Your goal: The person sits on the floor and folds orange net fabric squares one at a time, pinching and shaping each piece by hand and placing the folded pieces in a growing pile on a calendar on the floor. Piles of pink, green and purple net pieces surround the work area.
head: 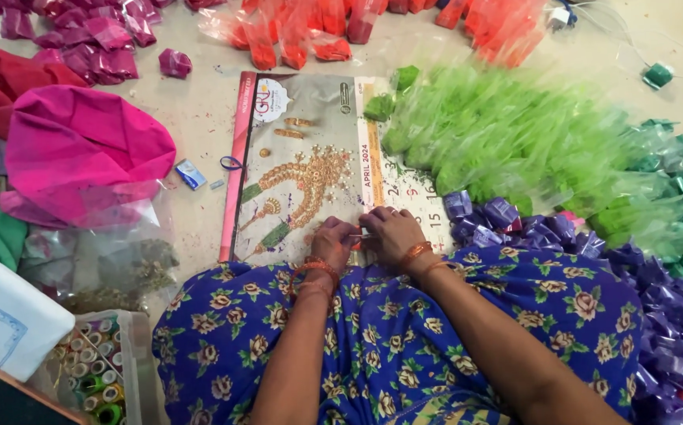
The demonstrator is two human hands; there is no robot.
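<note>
My left hand (332,241) and my right hand (389,233) meet at the near edge of a wall calendar (310,169) lying flat on the floor. Both pinch something small and thin between their fingertips; I cannot tell what it is. Small pale beads are scattered over the calendar's picture of gold jewellery. Orange thread bands circle both wrists. My lap, in blue cloth with flowers (373,338), lies just below the hands.
Green plastic packets (507,142) are heaped on the right, purple packets (656,315) at the lower right, orange-red ones (310,35) and magenta ones (97,43) at the top. A pink cloth bundle (82,149) lies left. A box of thread spools (94,370) stands lower left.
</note>
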